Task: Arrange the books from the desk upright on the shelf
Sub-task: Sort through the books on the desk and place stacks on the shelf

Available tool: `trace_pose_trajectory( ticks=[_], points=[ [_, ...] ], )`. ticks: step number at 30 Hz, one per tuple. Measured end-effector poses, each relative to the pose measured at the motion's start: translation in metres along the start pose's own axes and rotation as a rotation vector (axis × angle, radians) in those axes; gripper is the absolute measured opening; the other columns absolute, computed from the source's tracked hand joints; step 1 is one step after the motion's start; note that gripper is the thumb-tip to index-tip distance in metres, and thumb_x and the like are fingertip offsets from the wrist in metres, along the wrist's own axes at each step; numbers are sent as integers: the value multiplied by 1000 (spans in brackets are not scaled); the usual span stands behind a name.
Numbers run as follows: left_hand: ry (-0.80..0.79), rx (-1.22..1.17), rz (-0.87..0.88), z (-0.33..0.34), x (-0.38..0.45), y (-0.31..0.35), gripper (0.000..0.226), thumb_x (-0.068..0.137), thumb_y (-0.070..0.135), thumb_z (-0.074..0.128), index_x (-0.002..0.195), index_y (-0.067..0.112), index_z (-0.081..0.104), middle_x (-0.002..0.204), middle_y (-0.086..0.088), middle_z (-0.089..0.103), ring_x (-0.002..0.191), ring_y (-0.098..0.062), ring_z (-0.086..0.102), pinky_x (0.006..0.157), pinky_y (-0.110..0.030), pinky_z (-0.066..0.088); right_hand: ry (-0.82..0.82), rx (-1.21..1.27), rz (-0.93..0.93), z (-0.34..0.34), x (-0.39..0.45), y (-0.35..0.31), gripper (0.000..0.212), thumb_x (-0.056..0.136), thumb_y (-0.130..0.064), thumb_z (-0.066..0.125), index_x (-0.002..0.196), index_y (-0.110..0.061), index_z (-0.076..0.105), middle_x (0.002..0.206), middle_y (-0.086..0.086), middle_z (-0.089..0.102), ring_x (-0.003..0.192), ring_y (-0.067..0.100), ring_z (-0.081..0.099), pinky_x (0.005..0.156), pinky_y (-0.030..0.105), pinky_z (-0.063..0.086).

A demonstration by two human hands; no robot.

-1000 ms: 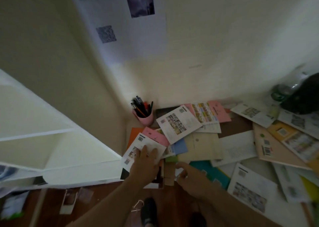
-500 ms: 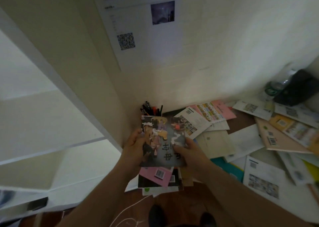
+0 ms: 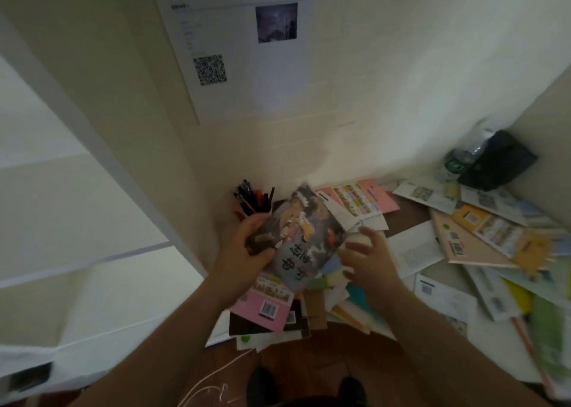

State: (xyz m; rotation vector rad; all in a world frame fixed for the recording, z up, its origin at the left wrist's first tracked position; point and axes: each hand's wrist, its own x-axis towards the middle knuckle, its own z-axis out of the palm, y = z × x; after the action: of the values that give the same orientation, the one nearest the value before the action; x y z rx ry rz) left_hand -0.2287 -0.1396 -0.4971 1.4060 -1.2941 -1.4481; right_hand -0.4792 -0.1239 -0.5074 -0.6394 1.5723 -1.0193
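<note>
The left hand [image 3: 244, 252] grips a thin dark-covered illustrated book [image 3: 306, 239] by its left edge, holding it tilted above the paper-strewn counter [image 3: 411, 212]. The right hand [image 3: 370, 258] hovers just beside the book's right edge, fingers [image 3: 355, 246] spread and relaxed. The white shelf [image 3: 92, 252] stands at left.

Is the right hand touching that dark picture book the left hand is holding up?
Apart. The head view shows the right hand open beside the picture book, with a sliver of desk clutter visible between them, while the left hand grips its other edge.
</note>
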Motion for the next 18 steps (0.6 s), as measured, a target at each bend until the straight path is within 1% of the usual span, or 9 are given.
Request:
trace_pose_trajectory(
  ticks=[3,5,7,8,10,11,12,14,18],
  points=[
    [-32,190,63,3,10,27,63,98,6,67,137,51,47,121,15,66,101,0,70,76,-28,63,32,-427,-313,-31,8,-20,85,87,-25,84,155,-40,35,141,-6,51,116,18,57,83,35,52],
    [-85,320,67,11,18,36,56,101,10,64,136,50,47,115,18,69,99,-1,71,82,-36,64,-87,-660,-451,-39,10,-29,89,84,-42,84,157,-41,35,149,-17,44,131,12,46,102,37,46],
    [-182,346,24,24,23,39,49,102,10,62,132,47,52,115,15,74,101,-3,72,84,-38,64,-300,-800,-387,-37,7,-30,84,82,-54,83,154,-46,39,144,-24,48,127,4,50,101,30,48],
    [-231,329,-3,31,24,40,46,103,10,62,129,46,54,116,12,76,102,-5,73,85,-38,64,-398,-798,-297,-37,7,-26,73,83,-55,82,147,-48,47,136,-23,58,118,3,60,94,29,55],
    [-304,290,-37,47,23,38,39,103,10,62,123,44,59,115,9,77,103,-8,74,88,-38,62,-490,-783,-194,-39,6,-9,37,87,-54,79,119,-42,64,108,-13,75,93,8,74,81,40,65],
    [-309,282,-46,54,22,34,36,102,11,63,120,42,61,113,8,78,103,-9,74,89,-37,62,-494,-775,-193,-44,6,1,26,90,-55,75,106,-37,67,99,-5,76,86,14,75,78,48,64],
    [-293,268,-48,61,21,29,33,102,14,64,119,42,63,111,8,79,102,-11,74,90,-38,61,-506,-740,-184,-48,4,9,27,93,-57,72,100,-31,69,94,1,77,84,21,75,78,54,62],
    [-220,234,-65,71,22,16,25,102,21,65,118,40,66,109,8,78,102,-14,74,91,-40,61,-520,-593,-123,-62,-1,21,28,97,-49,70,100,-22,72,94,5,78,88,25,77,82,55,62],
    [-48,202,-184,82,30,-18,16,105,25,58,116,27,69,108,6,75,101,-16,72,88,-38,61,-409,-174,77,-101,3,32,24,98,-25,71,117,-10,72,111,10,79,104,31,76,92,50,60]
  ],
)
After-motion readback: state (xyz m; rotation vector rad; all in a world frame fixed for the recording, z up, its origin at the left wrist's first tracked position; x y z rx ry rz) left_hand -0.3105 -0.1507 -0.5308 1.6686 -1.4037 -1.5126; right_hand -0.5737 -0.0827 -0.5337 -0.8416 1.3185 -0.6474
